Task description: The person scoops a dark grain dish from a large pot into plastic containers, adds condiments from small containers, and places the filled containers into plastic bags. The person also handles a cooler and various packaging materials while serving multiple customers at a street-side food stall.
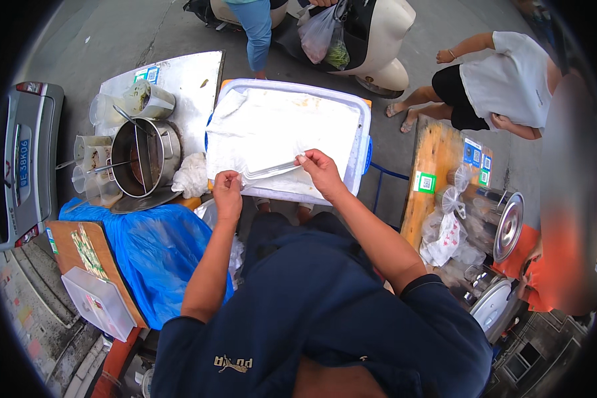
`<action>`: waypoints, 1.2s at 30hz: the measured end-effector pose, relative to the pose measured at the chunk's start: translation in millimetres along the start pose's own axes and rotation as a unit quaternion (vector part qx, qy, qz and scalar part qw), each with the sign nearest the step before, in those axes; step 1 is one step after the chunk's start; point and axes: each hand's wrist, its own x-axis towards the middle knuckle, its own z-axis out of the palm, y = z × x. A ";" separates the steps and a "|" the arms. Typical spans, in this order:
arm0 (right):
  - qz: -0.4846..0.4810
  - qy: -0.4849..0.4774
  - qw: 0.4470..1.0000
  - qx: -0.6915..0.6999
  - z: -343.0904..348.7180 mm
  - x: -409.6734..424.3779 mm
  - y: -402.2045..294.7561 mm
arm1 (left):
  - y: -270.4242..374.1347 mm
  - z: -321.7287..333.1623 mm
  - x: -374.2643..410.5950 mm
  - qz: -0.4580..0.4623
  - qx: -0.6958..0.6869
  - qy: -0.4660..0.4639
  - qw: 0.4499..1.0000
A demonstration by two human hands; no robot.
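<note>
Directly before me a white cloth (288, 124) covers most of a translucent plastic tub (365, 117). Its near edge is bunched into layered folds between my hands. At the near left corner, my left hand (228, 195) pinches the cloth between thumb and fingers. My right hand (323, 173) grips the folded edge further right, over the tub's near part. Faint brownish stains mark the cloth's far side. Whatever lies beneath the cloth is hidden.
On the left stand a divided metal pot (170, 144), plastic pitchers (161, 102) and a crumpled rag (192, 175). Blue plastic sheeting (154, 248) drapes nearby. A wooden table (425, 144) at right holds bags and a lidded metal canister (508, 226). People and a scooter (388, 40) are close by.
</note>
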 end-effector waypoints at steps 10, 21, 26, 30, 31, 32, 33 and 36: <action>-0.072 -0.042 0.996 -0.007 -5.5 -1.6 -68.5 | 129.3 28.3 -4.0 0.016 -0.159 0.014 0.987; -0.085 -0.100 0.991 -0.027 -6.7 -6.0 -77.1 | 154.1 70.9 -29.3 -0.026 0.075 -0.258 0.963; -0.095 -0.138 0.986 0.009 4.8 -14.7 -70.6 | 96.9 108.7 3.6 0.204 0.423 -0.241 0.850; -0.087 -0.133 0.987 -0.025 6.9 -15.0 -60.2 | 82.8 111.0 40.1 0.156 0.551 -0.268 0.775; -0.083 -0.141 0.986 -0.038 6.7 -15.6 -56.4 | 84.7 113.6 52.3 0.121 0.586 -0.308 0.740; -0.079 -0.151 0.984 -0.050 6.7 -17.2 -54.3 | 85.4 114.7 63.6 0.085 0.618 -0.344 0.702; -0.071 -0.155 0.983 -0.072 10.7 -23.8 -64.1 | 78.7 111.4 72.4 0.087 0.641 -0.329 0.688; -0.080 -0.137 0.987 -0.036 12.6 -21.6 -50.2 | 75.6 114.8 88.1 0.097 0.675 -0.354 0.640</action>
